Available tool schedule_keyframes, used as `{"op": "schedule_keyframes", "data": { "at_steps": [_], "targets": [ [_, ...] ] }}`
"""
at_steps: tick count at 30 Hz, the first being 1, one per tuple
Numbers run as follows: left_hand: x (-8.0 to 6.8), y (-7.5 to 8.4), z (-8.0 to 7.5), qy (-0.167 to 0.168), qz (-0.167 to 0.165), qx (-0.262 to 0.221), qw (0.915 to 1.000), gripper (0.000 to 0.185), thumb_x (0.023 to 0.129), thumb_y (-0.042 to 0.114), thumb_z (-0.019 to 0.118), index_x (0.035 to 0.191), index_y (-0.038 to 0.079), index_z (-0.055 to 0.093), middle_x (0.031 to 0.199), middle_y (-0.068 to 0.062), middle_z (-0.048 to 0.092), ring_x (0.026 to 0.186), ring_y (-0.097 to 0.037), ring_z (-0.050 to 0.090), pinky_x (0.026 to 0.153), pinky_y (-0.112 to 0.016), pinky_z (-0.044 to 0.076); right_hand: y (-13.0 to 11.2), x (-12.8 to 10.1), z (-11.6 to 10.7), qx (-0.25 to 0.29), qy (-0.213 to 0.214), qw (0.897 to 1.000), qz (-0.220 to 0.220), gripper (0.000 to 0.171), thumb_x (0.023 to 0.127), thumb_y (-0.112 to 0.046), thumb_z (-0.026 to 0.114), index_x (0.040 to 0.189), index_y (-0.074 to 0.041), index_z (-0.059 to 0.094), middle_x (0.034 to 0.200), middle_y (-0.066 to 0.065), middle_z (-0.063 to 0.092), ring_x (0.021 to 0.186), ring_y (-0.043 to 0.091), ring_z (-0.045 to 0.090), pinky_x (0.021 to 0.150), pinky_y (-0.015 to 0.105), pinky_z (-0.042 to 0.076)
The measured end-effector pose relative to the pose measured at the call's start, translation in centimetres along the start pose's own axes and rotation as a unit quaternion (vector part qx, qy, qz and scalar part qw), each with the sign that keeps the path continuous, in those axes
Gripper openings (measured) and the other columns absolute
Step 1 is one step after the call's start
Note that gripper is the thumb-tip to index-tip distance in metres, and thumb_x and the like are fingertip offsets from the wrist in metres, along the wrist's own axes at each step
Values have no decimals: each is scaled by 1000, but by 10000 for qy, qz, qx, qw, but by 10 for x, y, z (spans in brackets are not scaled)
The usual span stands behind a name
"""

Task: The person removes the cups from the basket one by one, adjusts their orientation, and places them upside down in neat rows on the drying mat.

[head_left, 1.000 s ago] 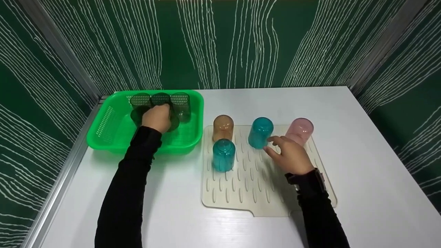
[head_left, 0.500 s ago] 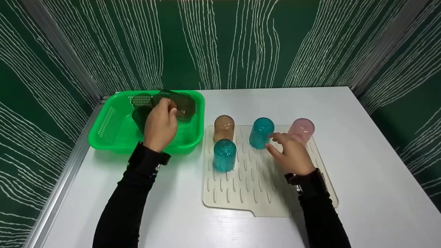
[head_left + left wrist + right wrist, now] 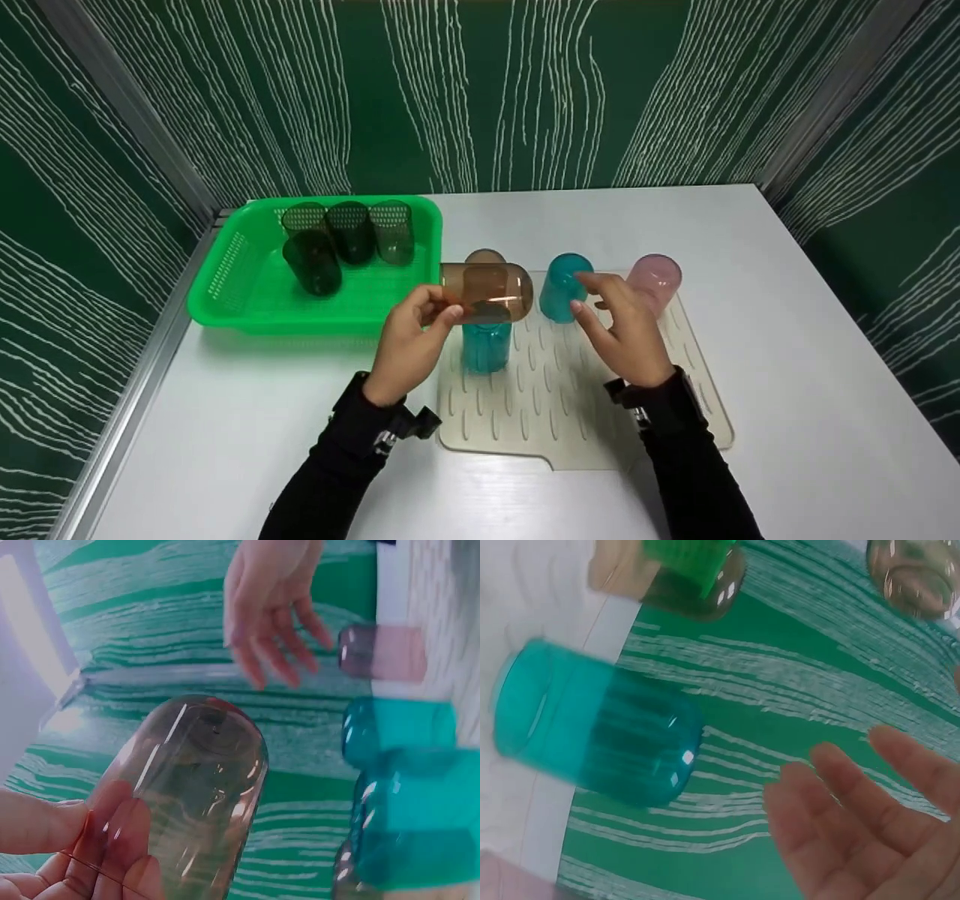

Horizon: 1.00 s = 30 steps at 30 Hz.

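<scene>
— Where are we with the brown cup (image 3: 486, 293)?

— Our left hand (image 3: 409, 346) pinches it near the rim, lying sideways in the air over the drying mat (image 3: 555, 405), just above the front teal cup (image 3: 486, 346). Our right hand (image 3: 622, 324) hangs spread and empty beside the back teal cup (image 3: 564, 288).

— How do we set it down well?

— We'd judge it best to turn the mouth downward first, then lower it onto a bare patch of mat (apart from the pink cup (image 3: 655, 280) too), and let go only once the rim sits flat.
</scene>
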<state>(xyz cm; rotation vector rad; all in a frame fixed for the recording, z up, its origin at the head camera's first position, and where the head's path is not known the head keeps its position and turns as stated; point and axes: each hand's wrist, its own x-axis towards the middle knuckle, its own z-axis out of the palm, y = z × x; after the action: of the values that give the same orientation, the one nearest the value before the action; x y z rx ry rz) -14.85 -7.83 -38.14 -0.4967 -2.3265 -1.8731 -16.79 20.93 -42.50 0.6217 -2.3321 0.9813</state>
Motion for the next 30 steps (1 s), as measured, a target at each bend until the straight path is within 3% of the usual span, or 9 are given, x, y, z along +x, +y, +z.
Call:
{"op": "schedule_keyframes", "data": {
  "at_steps": [4,9,15,17,22,30],
  "targets": [
    [-5,-6,15,-307,-50,-303,9991,15,98,9,59,107,-2,59,105,-17,67,99,-26,66,86,-30,50,-8,0,3,263,-1,9995,-174,43,92,-4,66,133,-3,56,125,12,62,113,21,60,89,23,51],
    [-9,-14,34,-551,-193,-938,9939,17,98,8,58,108,-6,57,106,-22,67,102,-27,68,88,-28,54,-16,-1,6,565,-197,9977,-333,46,92,-5,65,137,-6,53,129,13,59,113,19,58,89,28,52],
    [-13,-23,52,-729,-426,-1638,9829,18,99,7,56,109,-8,55,107,-26,67,103,-28,69,90,-32,56,-20,-3,14,818,-528,9944,-406,45,93,-6,63,137,-7,52,131,12,57,119,21,56,104,17,40],
    [-14,-25,55,-692,-455,-1648,9828,19,98,8,57,109,-8,56,107,-26,67,102,-26,69,89,-31,56,-20,-3,16,901,-604,9934,-379,47,92,-4,63,138,-7,51,132,13,56,122,23,56,106,18,41],
    [-15,-26,57,-727,-554,-1721,9808,21,99,9,56,111,-8,55,110,-25,67,105,-26,68,91,-31,55,-21,-6,20,1059,-661,9919,-211,49,91,0,64,138,-6,50,133,13,55,119,24,57,96,23,50],
    [-17,-25,56,-823,-698,-1988,9741,21,99,8,56,111,-9,54,110,-26,67,105,-28,68,93,-34,55,-20,-4,22,1133,-488,9916,-397,44,87,1,68,128,-4,55,122,13,59,111,24,57,100,14,41]
  ]
}}
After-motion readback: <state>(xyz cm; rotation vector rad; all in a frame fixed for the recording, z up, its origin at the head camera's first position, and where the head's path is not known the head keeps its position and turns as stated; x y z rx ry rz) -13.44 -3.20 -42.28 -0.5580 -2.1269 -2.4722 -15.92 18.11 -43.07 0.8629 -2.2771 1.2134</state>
